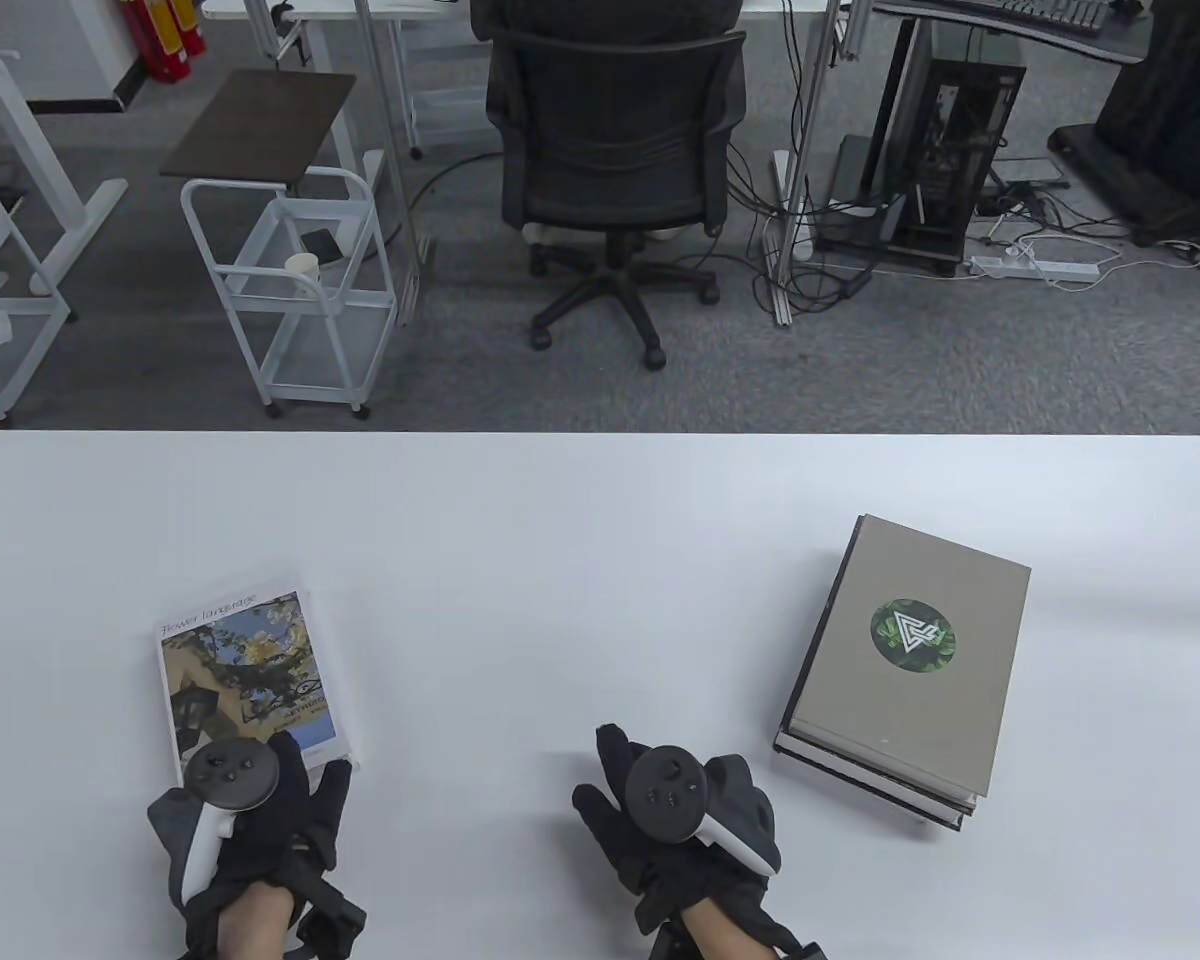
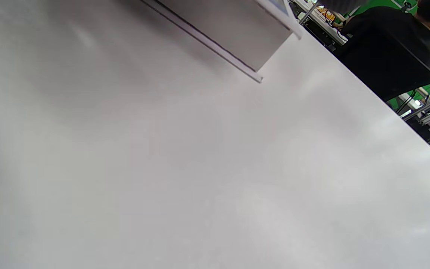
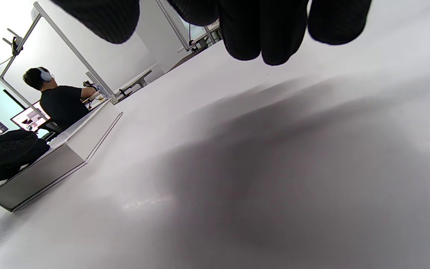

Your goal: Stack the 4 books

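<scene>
A white book with a flower photo cover [image 1: 245, 670] lies flat at the table's near left. My left hand [image 1: 305, 765] has its fingers on that book's near right corner; a firm grip cannot be made out. The book's edge shows in the left wrist view [image 2: 237, 33] and the right wrist view [image 3: 50, 160]. A stack of three books [image 1: 865, 775] lies at the right, topped by a grey book with a round green logo [image 1: 910, 650]. My right hand [image 1: 600, 775] hovers empty over bare table between book and stack, with its fingers [image 3: 263, 41] spread.
The white table [image 1: 560, 540] runs the full width, with its far edge at mid-frame. Beyond it stand an office chair [image 1: 615, 150], a white cart [image 1: 290, 290] and desk frames. A seated person shows in the right wrist view [image 3: 58, 101].
</scene>
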A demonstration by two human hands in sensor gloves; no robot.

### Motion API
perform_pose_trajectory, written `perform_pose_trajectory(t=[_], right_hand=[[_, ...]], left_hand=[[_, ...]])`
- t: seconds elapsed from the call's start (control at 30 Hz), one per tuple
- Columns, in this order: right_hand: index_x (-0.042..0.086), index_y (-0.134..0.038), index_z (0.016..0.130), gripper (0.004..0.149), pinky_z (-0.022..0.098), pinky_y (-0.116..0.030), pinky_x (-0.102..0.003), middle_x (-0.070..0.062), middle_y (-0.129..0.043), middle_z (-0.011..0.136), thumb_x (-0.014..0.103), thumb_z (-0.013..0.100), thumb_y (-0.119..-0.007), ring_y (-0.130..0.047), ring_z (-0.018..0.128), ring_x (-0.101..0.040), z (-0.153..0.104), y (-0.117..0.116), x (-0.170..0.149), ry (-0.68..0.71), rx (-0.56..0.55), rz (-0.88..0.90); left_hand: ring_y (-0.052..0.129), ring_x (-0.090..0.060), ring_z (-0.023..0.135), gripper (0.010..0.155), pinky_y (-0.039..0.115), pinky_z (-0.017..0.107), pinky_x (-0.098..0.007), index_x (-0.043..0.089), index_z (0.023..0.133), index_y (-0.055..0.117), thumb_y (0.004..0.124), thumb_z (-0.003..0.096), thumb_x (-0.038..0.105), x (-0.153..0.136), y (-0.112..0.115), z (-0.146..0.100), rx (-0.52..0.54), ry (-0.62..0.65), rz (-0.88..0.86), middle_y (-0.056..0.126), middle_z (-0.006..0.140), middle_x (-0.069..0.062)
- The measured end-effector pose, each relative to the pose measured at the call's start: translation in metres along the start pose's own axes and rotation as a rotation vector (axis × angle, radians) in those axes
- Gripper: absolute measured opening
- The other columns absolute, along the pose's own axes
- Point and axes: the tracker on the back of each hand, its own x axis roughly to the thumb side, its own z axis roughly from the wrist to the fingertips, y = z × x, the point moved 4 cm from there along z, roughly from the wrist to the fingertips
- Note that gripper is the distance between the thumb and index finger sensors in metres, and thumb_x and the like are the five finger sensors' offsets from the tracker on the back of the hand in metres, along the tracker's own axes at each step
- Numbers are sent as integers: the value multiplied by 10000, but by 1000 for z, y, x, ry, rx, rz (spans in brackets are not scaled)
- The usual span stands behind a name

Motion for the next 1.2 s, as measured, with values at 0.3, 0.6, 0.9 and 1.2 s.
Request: perform_pose_trajectory(t=[0.3, 0.6, 0.9, 1.2], right_hand=[[87, -348, 1188, 697, 677, -647, -598, -267, -569, 1110, 522, 686, -561, -648, 946, -507, 0, -1, -1, -10, 16, 11], [101, -379, 1186, 679, 674, -653, -593, -269, -579, 1106, 521, 686, -563, -657, 941, -506, 0, -1, -2, -15, 21, 8], [105, -416, 1181, 663, 673, -656, -591, -265, -587, 1103, 520, 686, -564, -660, 939, -505, 1, 0, -4, -28, 17, 12], [109, -480, 1166, 635, 623, -711, -508, -268, -611, 1088, 516, 687, -569, -686, 916, -501, 1, 1, -9, -56, -5, -7]], left_hand=[[-67, -334, 1026, 792, 22, 714, -578, 268, 1097, 184, 556, 485, 606, 24, 21, -6, -50, 79, 89, -24, 1100, -24], [-115, -368, 996, 845, 17, 703, -595, 268, 1054, 39, 548, 481, 626, 65, 67, -19, -105, 210, 355, -113, 1060, -53], [-40, -414, 988, 864, 69, 717, -588, 227, 1078, 87, 528, 474, 659, 100, 96, -46, -181, 353, 415, -66, 1065, -101], [-22, -426, 979, 877, 90, 718, -586, 219, 1078, 68, 508, 478, 681, 118, 121, -67, -208, 403, 487, -69, 1057, -132]])
